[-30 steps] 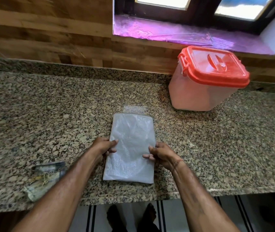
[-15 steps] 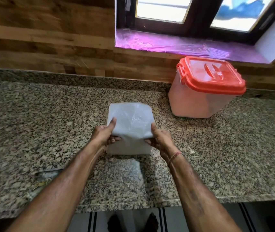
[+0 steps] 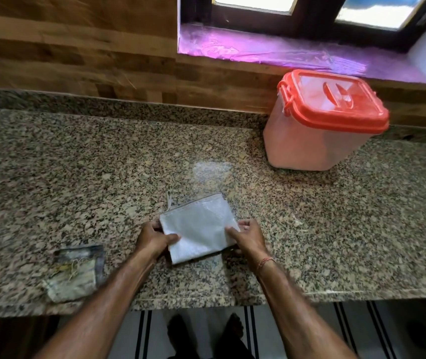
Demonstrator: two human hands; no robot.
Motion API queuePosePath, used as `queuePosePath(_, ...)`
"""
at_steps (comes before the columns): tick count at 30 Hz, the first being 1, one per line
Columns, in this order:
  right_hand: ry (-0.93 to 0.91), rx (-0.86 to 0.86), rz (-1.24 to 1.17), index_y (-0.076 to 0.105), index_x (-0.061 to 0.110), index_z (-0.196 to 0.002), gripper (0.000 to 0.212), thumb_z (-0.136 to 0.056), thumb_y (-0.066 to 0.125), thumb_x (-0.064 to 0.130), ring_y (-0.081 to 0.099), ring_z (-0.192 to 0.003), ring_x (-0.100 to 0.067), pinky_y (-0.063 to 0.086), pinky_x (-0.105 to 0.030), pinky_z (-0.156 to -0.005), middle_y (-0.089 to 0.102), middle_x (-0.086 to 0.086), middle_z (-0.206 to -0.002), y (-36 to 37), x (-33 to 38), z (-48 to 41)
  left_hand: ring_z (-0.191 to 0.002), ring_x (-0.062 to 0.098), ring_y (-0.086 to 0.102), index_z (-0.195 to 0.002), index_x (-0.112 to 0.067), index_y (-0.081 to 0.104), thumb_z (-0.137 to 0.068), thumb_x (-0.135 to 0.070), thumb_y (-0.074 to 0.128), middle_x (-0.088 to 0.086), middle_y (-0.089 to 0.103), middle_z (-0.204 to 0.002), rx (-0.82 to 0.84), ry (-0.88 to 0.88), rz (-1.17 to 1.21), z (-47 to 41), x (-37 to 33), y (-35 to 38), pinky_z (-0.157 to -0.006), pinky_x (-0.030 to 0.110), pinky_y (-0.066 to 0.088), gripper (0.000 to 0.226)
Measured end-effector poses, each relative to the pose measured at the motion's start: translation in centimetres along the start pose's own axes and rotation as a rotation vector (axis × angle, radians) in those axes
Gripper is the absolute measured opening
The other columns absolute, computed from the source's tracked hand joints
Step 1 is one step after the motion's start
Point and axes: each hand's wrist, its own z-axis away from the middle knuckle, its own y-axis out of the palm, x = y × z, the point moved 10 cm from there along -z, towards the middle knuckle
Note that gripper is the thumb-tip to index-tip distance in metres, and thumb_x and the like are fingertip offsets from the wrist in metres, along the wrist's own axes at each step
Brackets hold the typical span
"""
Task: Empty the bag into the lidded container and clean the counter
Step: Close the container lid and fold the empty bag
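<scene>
A flat, white woven bag (image 3: 198, 226), folded to about half its length, lies on the granite counter (image 3: 103, 177) near the front edge. My left hand (image 3: 153, 239) pinches its left side and my right hand (image 3: 248, 238) pinches its right side. A short white string sticks out at the bag's far left corner. The translucent container (image 3: 312, 141) with a red clip-on lid (image 3: 333, 99) stands shut at the back right, well apart from both hands.
A small grimy cloth or scrap (image 3: 74, 270) with bits of straw lies near the counter's front left edge. A wooden wall (image 3: 77, 53) and a purple-lit window sill (image 3: 271, 53) back the counter. Below the edge are striped floor tiles and my feet (image 3: 204, 332).
The long flat bag was lifted off the counter and folded over; now it lies down again, shorter, closer to the front edge, with both hands still on its sides.
</scene>
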Motion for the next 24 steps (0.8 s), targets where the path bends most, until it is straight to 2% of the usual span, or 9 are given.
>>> queuePosePath(2,-0.029,-0.02,0.093,0.057,0.02,-0.111,0.05,-0.083,0.075,0.058,0.064,-0.091,-0.014,0.058,-0.039,-0.083,0.064,0.008,-0.103,0.2,0.6,0.1,-0.086,0.025,0.075,-0.11,-0.007,0.069,-0.073,-0.012,0.09,0.01,0.076,-0.104,-0.017,0.0,0.007,0.0,-0.1,0.4,-0.066,0.032,0.06,0.043)
queuePosePath(4,-0.036,-0.022,0.185,0.063,0.021,-0.1,0.052,-0.077,0.073,0.067,0.069,-0.088,-0.017,0.06,-0.038,-0.08,0.071,0.004,-0.098,0.7,0.8,0.1,-0.085,0.026,0.074,-0.102,-0.011,0.068,-0.071,-0.023,0.093,0.006,0.075,-0.096,-0.052,-0.018,0.008,0.1,-0.1,0.6,-0.071,0.035,0.061,0.042)
queuePosePath(7,-0.019,-0.032,0.293,0.064,0.022,-0.091,0.038,-0.079,0.077,0.056,0.073,-0.086,-0.021,0.065,-0.041,-0.078,0.075,0.0,-0.098,1.5,0.0,0.3,-0.082,0.024,0.072,-0.094,-0.017,0.069,-0.066,-0.031,0.096,0.004,0.074,-0.089,-0.118,-0.018,-0.014,0.3,0.2,0.8,-0.076,0.037,0.062,0.041)
queuePosePath(11,-0.04,-0.048,0.385,0.07,0.016,-0.107,0.038,-0.084,0.079,0.044,0.074,-0.086,-0.022,0.065,-0.037,-0.076,0.076,-0.003,-0.1,1.8,-0.2,0.2,-0.076,0.02,0.064,-0.081,-0.023,0.056,-0.074,-0.024,0.091,0.0,0.066,-0.084,-0.118,-0.025,0.006,0.7,0.9,1.5,-0.061,0.022,0.049,0.036)
queuePosePath(15,-0.067,0.019,0.298,0.07,0.013,-0.108,0.036,-0.085,0.079,0.039,0.073,-0.086,-0.02,0.063,-0.03,-0.072,0.077,-0.005,-0.103,1.6,0.6,0.3,-0.079,0.023,0.073,-0.098,-0.01,0.069,-0.077,-0.015,0.089,0.009,0.076,-0.096,-0.069,-0.035,0.146,1.0,1.2,1.4,-0.06,0.024,0.054,0.03)
queuePosePath(18,-0.159,0.087,0.163,0.069,0.015,-0.112,0.043,-0.081,0.079,0.043,0.076,-0.091,-0.022,0.066,-0.042,-0.078,0.076,-0.006,-0.105,2.0,3.0,1.2,-0.076,0.024,0.074,-0.102,-0.006,0.069,-0.077,-0.013,0.088,0.01,0.076,-0.09,-0.103,0.022,0.264,2.4,0.0,-0.4,-0.052,0.024,0.057,0.032)
queuePosePath(20,-0.234,0.156,0.068,0.07,0.016,-0.112,0.044,-0.079,0.08,0.044,0.078,-0.09,-0.024,0.067,-0.044,-0.073,0.078,-0.008,-0.106,3.0,5.5,2.5,-0.069,0.019,0.073,-0.097,-0.007,0.071,-0.079,-0.012,0.087,0.007,0.076,-0.085,-0.17,0.1,0.338,4.5,-1.5,-2.3,-0.047,0.021,0.054,0.026)
queuePosePath(22,-0.333,0.253,0.048,0.073,0.015,-0.107,0.035,-0.083,0.078,0.04,0.079,-0.086,-0.023,0.066,-0.04,-0.067,0.079,-0.008,-0.101,5.0,8.5,4.8,-0.065,0.015,0.074,-0.094,-0.01,0.072,-0.081,-0.012,0.085,0.006,0.077,-0.086,-0.256,0.186,0.443,7.6,-2.2,-5.3,-0.049,0.02,0.054,0.018)
queuePosePath(24,-0.428,0.338,0.064,0.075,0.016,-0.102,0.032,-0.084,0.076,0.042,0.079,-0.084,-0.023,0.063,-0.035,-0.063,0.081,-0.006,-0.095,7.1,10.6,7.1,-0.073,0.013,0.077,-0.098,-0.011,0.073,-0.085,-0.011,0.082,0.006,0.079,-0.091,-0.313,0.255,0.538,11.0,-2.0,-7.8,-0.058,0.022,0.058,0.016)
